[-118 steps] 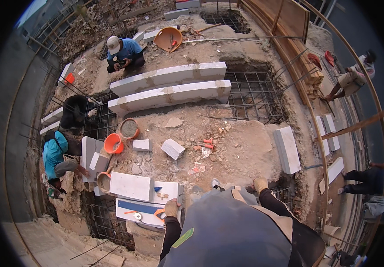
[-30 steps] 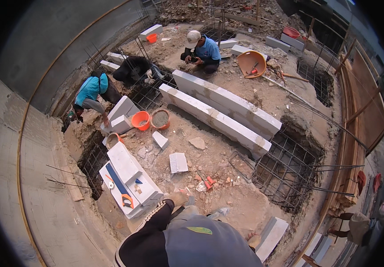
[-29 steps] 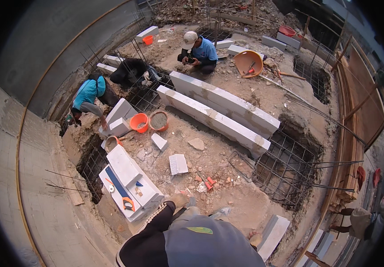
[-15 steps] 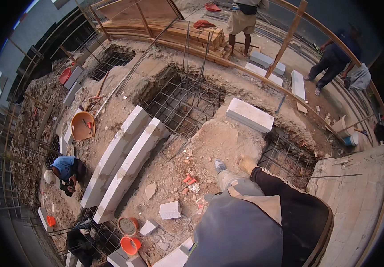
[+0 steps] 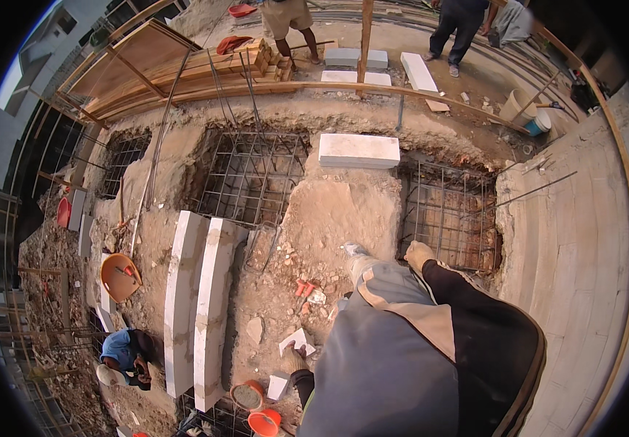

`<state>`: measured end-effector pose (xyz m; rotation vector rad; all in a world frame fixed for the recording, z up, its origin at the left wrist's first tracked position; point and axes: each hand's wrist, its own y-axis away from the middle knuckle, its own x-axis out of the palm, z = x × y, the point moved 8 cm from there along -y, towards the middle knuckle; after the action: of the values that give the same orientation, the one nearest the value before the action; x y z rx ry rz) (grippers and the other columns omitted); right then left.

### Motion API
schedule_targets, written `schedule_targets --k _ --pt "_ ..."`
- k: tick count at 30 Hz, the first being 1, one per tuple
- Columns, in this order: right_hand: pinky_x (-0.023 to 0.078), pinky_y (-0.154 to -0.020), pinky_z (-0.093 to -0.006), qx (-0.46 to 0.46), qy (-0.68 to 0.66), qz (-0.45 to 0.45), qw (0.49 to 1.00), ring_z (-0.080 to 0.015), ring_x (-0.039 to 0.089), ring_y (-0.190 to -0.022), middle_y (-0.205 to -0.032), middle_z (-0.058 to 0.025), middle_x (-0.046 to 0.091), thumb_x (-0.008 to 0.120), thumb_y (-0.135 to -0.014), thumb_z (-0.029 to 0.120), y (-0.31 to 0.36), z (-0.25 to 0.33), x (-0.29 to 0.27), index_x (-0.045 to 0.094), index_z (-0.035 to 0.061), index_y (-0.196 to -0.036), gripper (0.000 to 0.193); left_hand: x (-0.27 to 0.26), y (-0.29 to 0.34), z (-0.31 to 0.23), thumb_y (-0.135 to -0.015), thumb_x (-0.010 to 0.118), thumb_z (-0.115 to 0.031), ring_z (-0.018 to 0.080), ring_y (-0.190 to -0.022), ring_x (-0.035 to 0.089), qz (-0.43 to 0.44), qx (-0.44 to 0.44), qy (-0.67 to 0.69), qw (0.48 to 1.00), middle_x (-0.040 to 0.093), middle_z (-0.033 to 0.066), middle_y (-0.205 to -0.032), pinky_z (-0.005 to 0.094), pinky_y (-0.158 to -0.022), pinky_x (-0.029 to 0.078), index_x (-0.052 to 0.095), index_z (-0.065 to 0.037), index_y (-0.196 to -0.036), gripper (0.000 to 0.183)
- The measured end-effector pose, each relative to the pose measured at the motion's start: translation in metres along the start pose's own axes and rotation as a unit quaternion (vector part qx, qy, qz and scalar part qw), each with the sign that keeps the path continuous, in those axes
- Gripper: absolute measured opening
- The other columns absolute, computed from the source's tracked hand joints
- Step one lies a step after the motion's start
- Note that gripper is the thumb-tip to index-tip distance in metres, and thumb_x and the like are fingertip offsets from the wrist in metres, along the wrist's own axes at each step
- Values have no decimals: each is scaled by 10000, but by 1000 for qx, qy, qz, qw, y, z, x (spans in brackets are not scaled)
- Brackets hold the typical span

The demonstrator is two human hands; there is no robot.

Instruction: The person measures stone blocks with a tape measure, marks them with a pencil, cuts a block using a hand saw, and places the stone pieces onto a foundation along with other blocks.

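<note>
My left hand (image 5: 296, 357), in a tan glove and dark sleeve, reaches down by my left side. Its fingers are closed on the edge of a broken white block (image 5: 298, 340), which is on or just over the dirt. A smaller white block piece (image 5: 278, 385) lies close behind that hand. My right hand (image 5: 419, 254), also tan-gloved, is held out in front of my leg, near the edge of a pit with a rebar grid (image 5: 449, 216). Its fingers look curled in; whether anything is inside them is hidden.
Two long white block walls (image 5: 215, 313) stand to the left. An orange bucket (image 5: 263, 422) and a mortar bucket (image 5: 247, 395) are near my left arm. A crouching co-worker (image 5: 121, 349) is beyond the walls. Another rebar pit (image 5: 245, 171) lies ahead; a wooden rail (image 5: 285, 87) crosses behind it.
My view has swung, shifting the scene. My left hand has come into sight and taken hold of the broken white block, which lay untouched before. My right hand stays in front of my leg.
</note>
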<state>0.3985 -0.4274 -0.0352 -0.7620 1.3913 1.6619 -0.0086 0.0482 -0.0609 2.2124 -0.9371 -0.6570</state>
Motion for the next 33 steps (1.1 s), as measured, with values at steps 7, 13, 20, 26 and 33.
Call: schedule_targets --k 7,13,20,26,33 --pt "521 -869 -408 -27 -160 -31 986 -328 677 -952 -965 -138 706 572 -967 199 -87 -70 66 664 34 -1004 192 77 -5 -28 -993 620 -237 199 -722 640 77 -10 -55 996 656 43 -905 356 -650 483 692 -85 -1041 175" --pt "517 -845 -362 -11 -371 10 928 -260 676 -917 -893 -105 695 598 -941 178 -166 -91 69 649 68 -901 128 115 5 -48 -993 624 -243 182 -697 620 60 -47 -33 997 637 32 -870 335 -623 461 684 -92 -1028 167" --pt "530 -849 -436 -159 71 102 979 -327 693 -976 -991 -168 718 549 -1000 269 -181 63 -18 703 30 -1067 292 102 32 -63 -992 629 -250 163 -667 598 -34 -102 14 994 616 19 -830 311 -591 435 674 -99 -1013 159" --pt "540 -836 -465 -72 -79 120 987 -402 694 -1025 -1064 -253 730 683 -903 378 -263 104 -49 720 39 -1086 387 142 31 -72 -992 634 -256 147 -642 579 -24 -116 36 992 597 8 -794 290 -565 414 666 -106 -1000 154" --pt "534 -887 -482 -137 -152 122 971 -423 687 -1047 -1054 -274 720 668 -906 358 -220 210 -90 713 34 -1093 377 142 42 -68 -992 639 -263 127 -612 556 -40 -115 47 991 576 -5 -754 266 -533 388 657 -114 -984 151"
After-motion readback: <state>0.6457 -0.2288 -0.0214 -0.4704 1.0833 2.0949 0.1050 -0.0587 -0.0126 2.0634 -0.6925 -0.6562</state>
